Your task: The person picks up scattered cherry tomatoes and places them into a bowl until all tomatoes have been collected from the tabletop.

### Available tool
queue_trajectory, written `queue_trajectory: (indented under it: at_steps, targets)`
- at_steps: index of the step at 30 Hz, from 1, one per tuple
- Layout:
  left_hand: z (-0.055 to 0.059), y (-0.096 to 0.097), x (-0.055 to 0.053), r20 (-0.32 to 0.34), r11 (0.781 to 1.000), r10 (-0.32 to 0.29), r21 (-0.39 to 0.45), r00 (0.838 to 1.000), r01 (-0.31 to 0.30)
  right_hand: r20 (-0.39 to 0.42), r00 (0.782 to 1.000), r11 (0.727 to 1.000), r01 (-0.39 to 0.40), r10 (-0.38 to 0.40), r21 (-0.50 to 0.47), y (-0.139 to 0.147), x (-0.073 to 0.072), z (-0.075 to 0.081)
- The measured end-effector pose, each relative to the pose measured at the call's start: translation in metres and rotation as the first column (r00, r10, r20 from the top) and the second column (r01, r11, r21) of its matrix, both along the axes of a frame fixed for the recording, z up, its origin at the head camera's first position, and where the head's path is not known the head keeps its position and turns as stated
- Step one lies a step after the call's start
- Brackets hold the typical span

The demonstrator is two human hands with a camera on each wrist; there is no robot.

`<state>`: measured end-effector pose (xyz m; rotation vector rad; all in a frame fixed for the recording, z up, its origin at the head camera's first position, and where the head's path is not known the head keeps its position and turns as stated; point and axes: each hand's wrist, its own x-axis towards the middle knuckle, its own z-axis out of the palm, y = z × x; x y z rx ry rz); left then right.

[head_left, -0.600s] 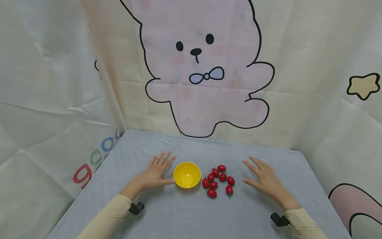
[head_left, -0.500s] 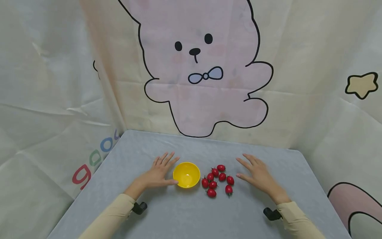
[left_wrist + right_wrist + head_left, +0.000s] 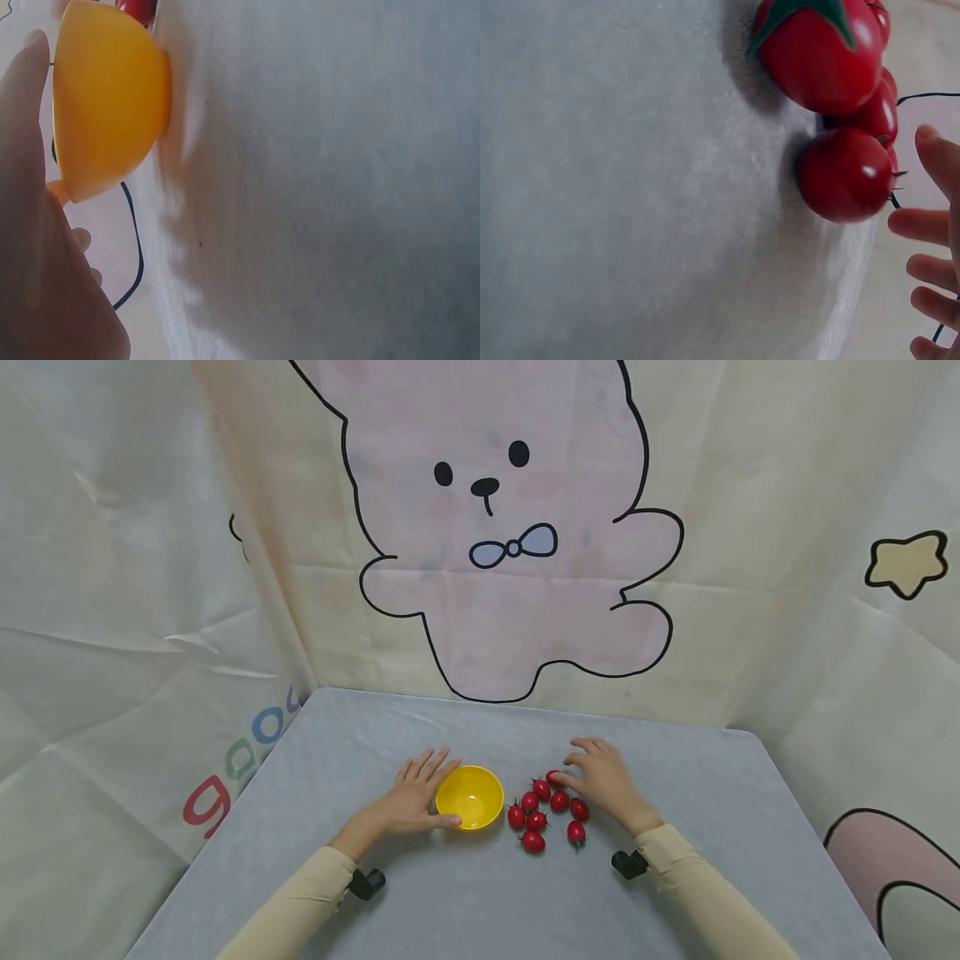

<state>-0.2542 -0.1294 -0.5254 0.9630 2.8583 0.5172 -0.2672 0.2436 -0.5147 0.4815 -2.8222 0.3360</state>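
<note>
A yellow bowl (image 3: 472,797) stands upright on the table. My left hand (image 3: 408,802) is at its left side, fingers spread and thumb by the near rim; in the left wrist view the bowl (image 3: 109,97) shows side-on beside the thumb, and firm contact is hard to tell. To the bowl's right lie several red cherry tomatoes (image 3: 533,842) with green stems. My right hand (image 3: 607,783) hovers over the group's far right, its thumb partly covering the rearmost tomato (image 3: 553,777). In the right wrist view its loosely bent fingers hold nothing, apart from the nearest tomatoes (image 3: 845,174).
A pale grey-blue cloth covers the table (image 3: 480,902). Behind it hangs a cream curtain (image 3: 750,635) with a printed pink bear, and more curtain flanks both sides. A small black device (image 3: 367,884) is strapped on each wrist.
My right hand has moved left from the table's right side to above the tomatoes, its fingers bending. My left hand has shifted slightly right, closer to the bowl. Bowl and tomatoes look unmoved.
</note>
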Motion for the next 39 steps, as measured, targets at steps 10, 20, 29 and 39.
queue_trajectory:
  at_steps: [10, 20, 29, 39]
  targets:
    - [-0.004, 0.003, 0.001, 0.029, 0.999, 0.032, -0.002, 0.999, -0.032, -0.013, 1.000, 0.999, 0.020, -0.019, 0.038, -0.014, -0.006, -0.006]
    - [-0.005, 0.005, 0.001, 0.060, 0.999, 0.032, 0.029, 0.998, -0.034, 0.003, 1.000, 0.998, 0.029, -0.029, 0.063, -0.016, -0.007, -0.012]
    - [-0.001, 0.003, 0.003, 0.081, 0.997, 0.026, 0.072, 0.996, -0.032, -0.028, 0.999, 0.999, 0.023, -0.022, 0.033, -0.018, -0.014, 0.001]
    - [-0.003, 0.003, 0.002, 0.086, 0.998, 0.021, 0.065, 0.996, -0.027, -0.051, 0.998, 1.000, -0.027, 0.028, 0.010, -0.035, -0.010, 0.026]
